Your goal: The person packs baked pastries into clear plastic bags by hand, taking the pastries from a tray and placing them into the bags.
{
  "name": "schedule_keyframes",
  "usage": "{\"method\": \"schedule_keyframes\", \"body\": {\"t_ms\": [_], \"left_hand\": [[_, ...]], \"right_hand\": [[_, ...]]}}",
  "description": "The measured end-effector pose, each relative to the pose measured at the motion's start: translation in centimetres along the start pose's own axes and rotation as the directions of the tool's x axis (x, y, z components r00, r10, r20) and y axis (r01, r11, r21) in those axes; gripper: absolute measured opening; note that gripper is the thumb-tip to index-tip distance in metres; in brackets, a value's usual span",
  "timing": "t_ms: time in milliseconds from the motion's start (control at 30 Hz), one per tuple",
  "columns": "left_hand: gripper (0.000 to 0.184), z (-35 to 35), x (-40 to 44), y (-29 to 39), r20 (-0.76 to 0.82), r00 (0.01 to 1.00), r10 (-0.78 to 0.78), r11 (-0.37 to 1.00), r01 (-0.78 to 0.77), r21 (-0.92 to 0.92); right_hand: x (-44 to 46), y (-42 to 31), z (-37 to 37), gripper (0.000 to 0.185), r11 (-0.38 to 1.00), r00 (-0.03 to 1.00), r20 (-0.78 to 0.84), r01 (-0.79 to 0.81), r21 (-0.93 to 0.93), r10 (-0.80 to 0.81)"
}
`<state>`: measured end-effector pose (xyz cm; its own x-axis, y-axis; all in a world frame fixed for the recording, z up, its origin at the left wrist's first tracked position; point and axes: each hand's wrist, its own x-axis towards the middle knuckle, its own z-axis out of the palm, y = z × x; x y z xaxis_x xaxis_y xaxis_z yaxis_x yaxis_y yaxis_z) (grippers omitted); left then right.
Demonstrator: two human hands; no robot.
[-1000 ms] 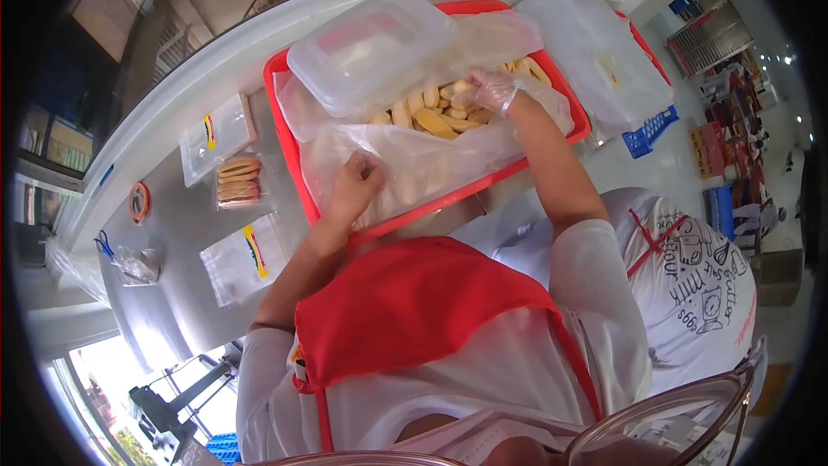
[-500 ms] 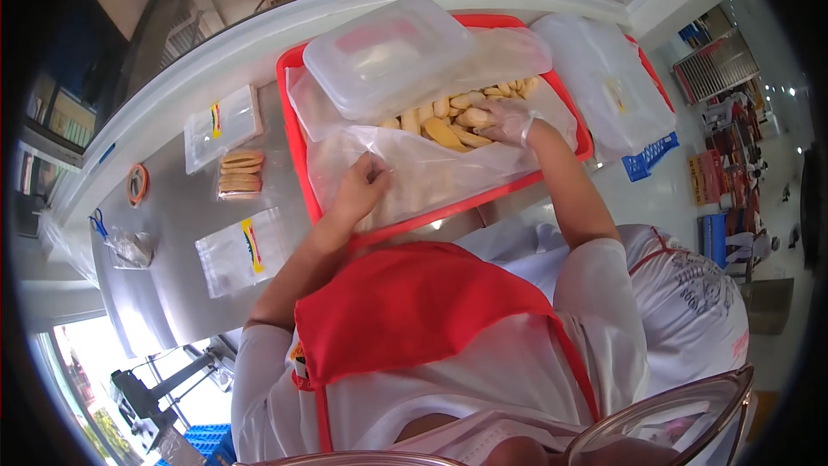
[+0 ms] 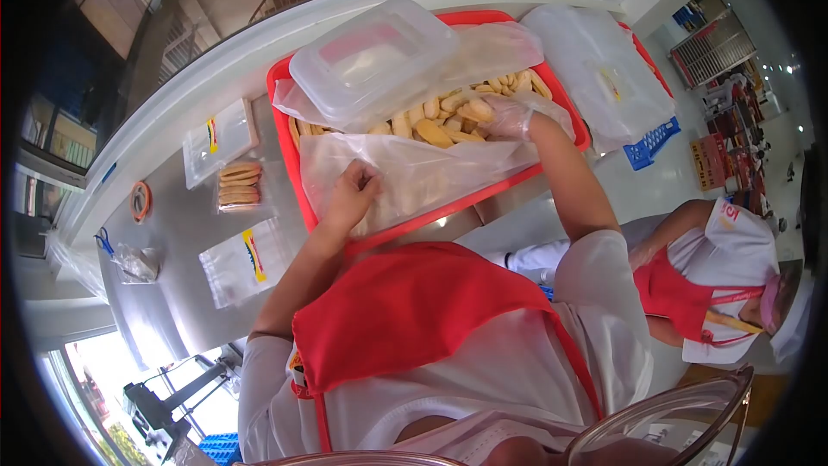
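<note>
A red crate lined with clear plastic sheet holds many pale, finger-shaped biscuits. My right hand, in a clear glove, reaches in at the right and grips some of these biscuits; how many is hidden. At the crate's near left side, my bare left hand has its fingers curled closed on the plastic sheet. A translucent lidded tub rests over the back left of the crate, on the folded liner.
Left on the steel table lie a packed biscuit bag, flat labelled bags, a tape roll and scissors. Plastic-covered crates stand right. A co-worker in a red apron is at the right.
My right hand has drawn slightly back with biscuits lifted in its fingers. My left hand has shifted a little toward me. The co-worker at the right has turned and moved away.
</note>
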<state>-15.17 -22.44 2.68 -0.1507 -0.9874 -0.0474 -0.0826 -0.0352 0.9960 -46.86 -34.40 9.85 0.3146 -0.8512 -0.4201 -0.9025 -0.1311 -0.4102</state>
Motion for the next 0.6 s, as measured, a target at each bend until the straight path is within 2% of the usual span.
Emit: {"method": "schedule_keyframes", "body": {"t_ms": [67,167,267,367,467,567,600], "left_hand": [[0.007,0.1,-0.1,0.1,-0.002,1.000,-0.004,1.000,0.004,-0.021],[0.006,0.1,0.3,-1.4,0.016,1.000,0.018,0.993,-0.016,-0.114],[0.006,0.1,0.2,-1.3,0.017,1.000,0.018,0.997,-0.017,-0.077],[0.007,0.1,0.0,-0.9,-0.002,1.000,0.012,0.996,-0.012,-0.085],[0.007,0.1,-0.4,0.1,0.004,0.999,0.042,0.994,-0.042,-0.100],[0.007,0.0,-0.1,-0.3,0.015,0.999,0.031,0.993,-0.029,-0.114],[0.006,0.1,-0.1,-0.4,-0.027,0.999,0.019,0.990,-0.023,-0.139]], "right_hand": [[-0.7,1.1,0.1,0.071,0.890,1.000,-0.005,-0.007,0.456,0.011],[-1.6,0.0,0.1,0.068,0.871,0.965,0.058,-0.255,0.420,0.255],[-1.1,-0.4,0.4,0.066,0.962,0.973,-0.064,-0.209,0.175,0.223],[-0.7,0.3,1.2,0.061,0.991,0.966,-0.257,0.010,0.130,0.024],[0.6,0.1,3.0,0.058,0.995,0.975,-0.220,0.013,0.103,0.010],[-0.2,0.8,6.1,0.052,0.991,0.821,-0.556,0.125,-0.047,-0.131],[-0.3,1.0,6.6,0.052,0.989,0.760,-0.642,0.148,0.013,-0.106]]}}
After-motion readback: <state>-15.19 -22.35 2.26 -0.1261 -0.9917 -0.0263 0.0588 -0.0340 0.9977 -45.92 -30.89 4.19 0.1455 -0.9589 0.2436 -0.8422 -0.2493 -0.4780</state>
